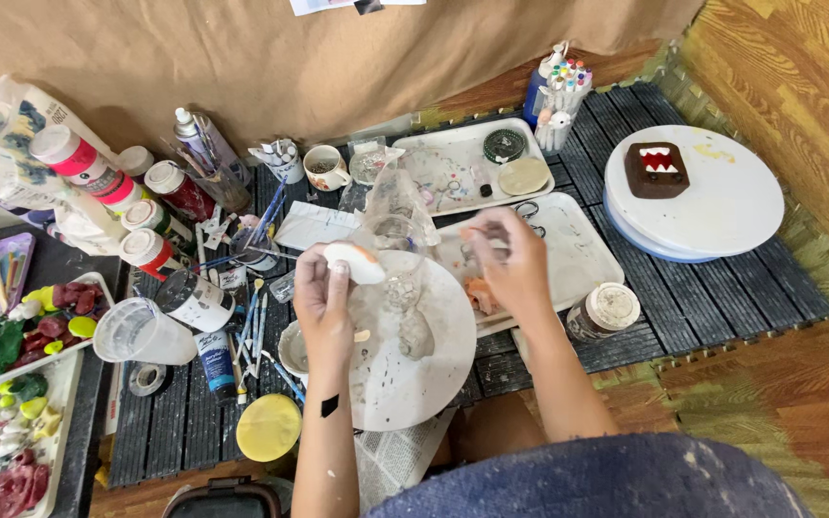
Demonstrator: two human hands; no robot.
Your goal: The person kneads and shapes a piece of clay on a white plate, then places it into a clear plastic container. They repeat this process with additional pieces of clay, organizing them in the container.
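Observation:
My left hand holds a small white clay piece with an orange edge above a round white paint-stained plate. My right hand is raised beside it, its fingers pinched on a thin brush handle. A clear water jar stands between the two hands. A small grey clay lump lies on the plate. An orange clay bit sits on the white tray under my right hand.
A white turntable with a brown toothed clay figure stands at the right. Paint jars, brushes, a plastic cup and a yellow lid crowd the left. Trays of painted clay figures line the far left. A lidded jar is near my right forearm.

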